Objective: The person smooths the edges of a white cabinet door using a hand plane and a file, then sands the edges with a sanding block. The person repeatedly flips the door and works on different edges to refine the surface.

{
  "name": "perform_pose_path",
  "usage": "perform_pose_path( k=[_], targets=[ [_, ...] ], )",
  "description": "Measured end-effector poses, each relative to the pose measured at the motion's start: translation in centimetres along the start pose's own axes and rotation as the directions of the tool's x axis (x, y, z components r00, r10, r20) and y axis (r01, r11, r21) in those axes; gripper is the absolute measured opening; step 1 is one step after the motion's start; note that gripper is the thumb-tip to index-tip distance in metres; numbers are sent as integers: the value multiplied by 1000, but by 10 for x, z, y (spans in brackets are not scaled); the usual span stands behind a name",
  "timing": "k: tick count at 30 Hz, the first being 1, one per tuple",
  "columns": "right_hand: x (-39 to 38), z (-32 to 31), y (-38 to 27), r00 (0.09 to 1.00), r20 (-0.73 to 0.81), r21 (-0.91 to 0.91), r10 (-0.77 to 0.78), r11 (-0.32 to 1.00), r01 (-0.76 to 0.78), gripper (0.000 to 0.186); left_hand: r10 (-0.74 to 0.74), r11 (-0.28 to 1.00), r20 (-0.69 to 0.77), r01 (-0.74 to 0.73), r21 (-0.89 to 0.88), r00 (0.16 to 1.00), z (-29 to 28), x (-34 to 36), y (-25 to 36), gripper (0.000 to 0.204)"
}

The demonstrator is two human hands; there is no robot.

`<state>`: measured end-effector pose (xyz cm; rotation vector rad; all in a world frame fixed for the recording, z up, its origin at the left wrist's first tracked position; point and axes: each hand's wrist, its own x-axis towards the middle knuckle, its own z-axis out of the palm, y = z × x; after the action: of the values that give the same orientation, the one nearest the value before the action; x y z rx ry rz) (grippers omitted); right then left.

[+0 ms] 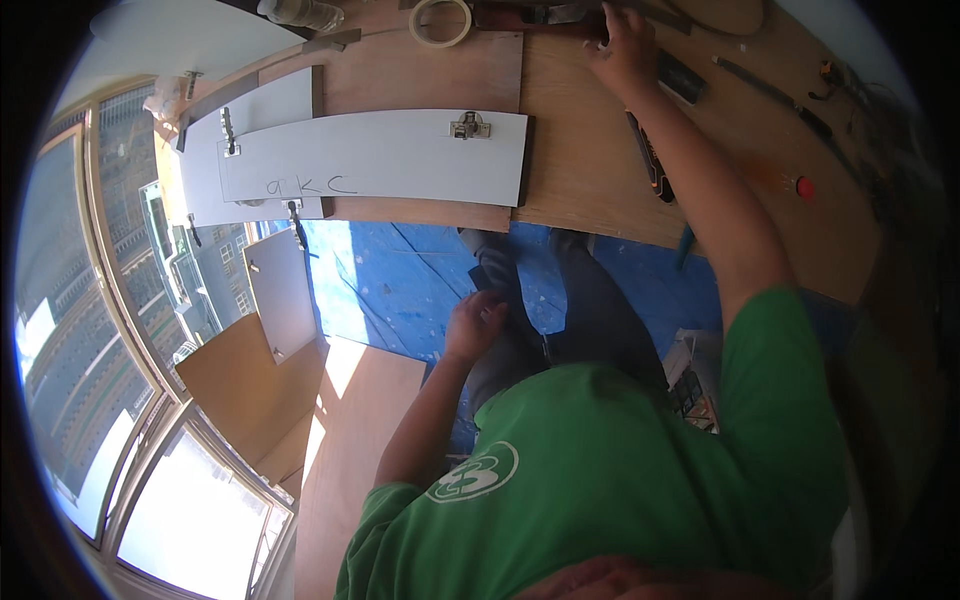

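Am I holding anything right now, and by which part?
Your left hand looks empty. Your right hand is at the right end of a long dark-reddish object; whether it's gripped can't be told.

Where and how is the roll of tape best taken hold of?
The roll of tape is probably best pinched across its near rim, coming from above on the person's side: it lies flat, ring-shaped, with an open hole to reach into.
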<state>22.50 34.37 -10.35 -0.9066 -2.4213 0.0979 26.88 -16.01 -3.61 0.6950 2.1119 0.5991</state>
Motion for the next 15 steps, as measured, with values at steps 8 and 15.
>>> perform_pose_path(
  k=[8, 15],
  targets=[
    [-160, -180, 42, 502, 682, 147, 532, 573, -807, 30, 40, 999, -583, -24, 34, 812, -54, 181, 98, 51],
    [-247, -193, 95, 583, 513, 94, 630, 634, -767, 24, 135, 987, -493, -72, 145, 860, -82, 214, 93, 45]
  ],
)
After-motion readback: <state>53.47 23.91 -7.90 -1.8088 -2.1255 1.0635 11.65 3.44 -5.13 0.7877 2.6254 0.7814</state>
